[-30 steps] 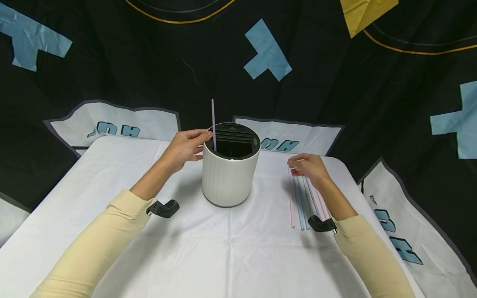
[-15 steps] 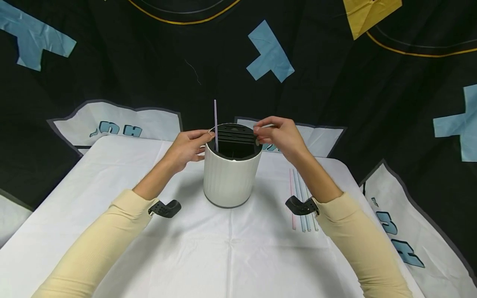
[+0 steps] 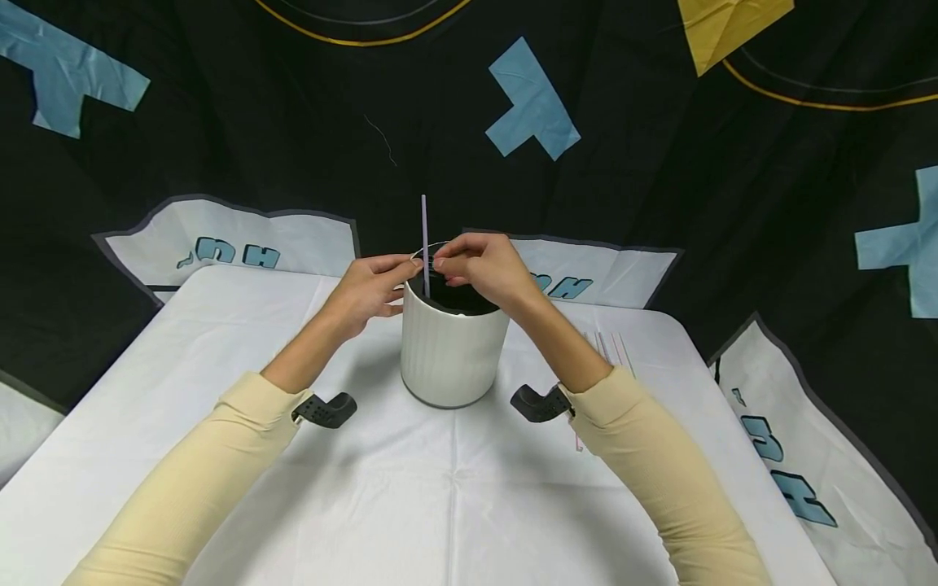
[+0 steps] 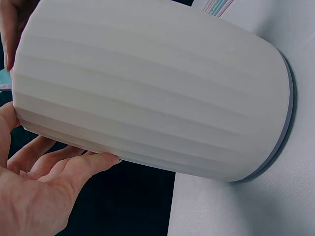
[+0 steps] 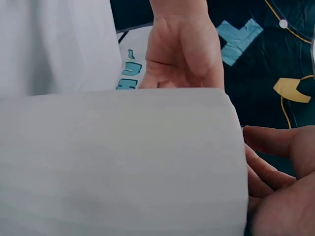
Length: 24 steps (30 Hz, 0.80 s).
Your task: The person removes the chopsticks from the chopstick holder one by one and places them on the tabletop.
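Observation:
A white ribbed utensil holder (image 3: pixel 454 354) with a dark insert stands upright on the table. My left hand (image 3: pixel 369 286) holds it at the left rim, thumb at the top edge and fingers along the outer wall (image 4: pixel 147 93). A thin lilac straw (image 3: pixel 424 224) rises from the opening right by that thumb. Over the opening, my right hand (image 3: pixel 487 264) has its fingers bent, thumb and index tips close beside the straw. I cannot tell whether those fingertips pinch anything. In the right wrist view, the holder's wall hides part of the right fingers (image 5: pixel 266 172).
Several pastel straws (image 3: pixel 619 350) lie on the white tablecloth (image 3: pixel 388 496) to the right, partly hidden under my right forearm. A black cloth (image 3: pixel 293 130) with blue and yellow patches hangs behind the table.
My right hand has moved left from above the loose straws, past the holder's right rim, to over its opening beside the lilac straw. The left hand keeps its hold.

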### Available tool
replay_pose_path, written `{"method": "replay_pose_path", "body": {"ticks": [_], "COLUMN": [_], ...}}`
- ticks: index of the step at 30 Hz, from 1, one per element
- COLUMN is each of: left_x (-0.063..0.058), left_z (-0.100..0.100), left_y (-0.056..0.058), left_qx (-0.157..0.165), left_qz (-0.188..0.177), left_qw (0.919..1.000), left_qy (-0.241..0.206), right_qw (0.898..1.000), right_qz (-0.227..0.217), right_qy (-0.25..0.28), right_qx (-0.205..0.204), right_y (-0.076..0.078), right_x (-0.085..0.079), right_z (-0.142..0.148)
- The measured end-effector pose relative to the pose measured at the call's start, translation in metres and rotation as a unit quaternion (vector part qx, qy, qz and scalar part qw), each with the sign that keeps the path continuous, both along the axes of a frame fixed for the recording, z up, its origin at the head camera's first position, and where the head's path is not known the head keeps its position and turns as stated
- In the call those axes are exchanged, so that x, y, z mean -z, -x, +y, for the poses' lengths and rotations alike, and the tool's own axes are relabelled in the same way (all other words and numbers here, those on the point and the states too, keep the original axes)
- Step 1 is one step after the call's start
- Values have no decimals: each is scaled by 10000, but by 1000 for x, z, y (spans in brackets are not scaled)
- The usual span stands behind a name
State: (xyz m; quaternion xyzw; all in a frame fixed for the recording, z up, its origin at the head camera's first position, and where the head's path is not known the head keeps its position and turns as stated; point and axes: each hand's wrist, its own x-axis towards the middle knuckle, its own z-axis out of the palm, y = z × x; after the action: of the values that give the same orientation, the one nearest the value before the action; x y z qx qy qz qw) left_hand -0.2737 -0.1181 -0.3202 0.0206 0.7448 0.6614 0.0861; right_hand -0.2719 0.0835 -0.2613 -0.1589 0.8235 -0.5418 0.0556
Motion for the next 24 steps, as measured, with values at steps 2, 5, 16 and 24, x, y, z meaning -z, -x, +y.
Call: {"method": "replay_pose_path", "body": {"ticks": [2,5,16,24], "left_x": [0,0,1,1], "left_z": [0,-1,-1,0], "left_y": [0,0,-1,0], "left_qx": [5,24,49,7], "left_qz": [0,15,25,52], "left_qw": [10000,10000,9999,9999], "left_qy": [-11,-16,-117,-120], "right_qw": [10000,9997,9986,9978], "right_qz": [74,186,245,-286], "right_qy": [-60,-168,-410,542], "right_qx": [4,47,238,257], "right_y": [1,3,3,4], "right_x": [1,4,8,-2], "right_z": [-3,-7,-11,1]}}
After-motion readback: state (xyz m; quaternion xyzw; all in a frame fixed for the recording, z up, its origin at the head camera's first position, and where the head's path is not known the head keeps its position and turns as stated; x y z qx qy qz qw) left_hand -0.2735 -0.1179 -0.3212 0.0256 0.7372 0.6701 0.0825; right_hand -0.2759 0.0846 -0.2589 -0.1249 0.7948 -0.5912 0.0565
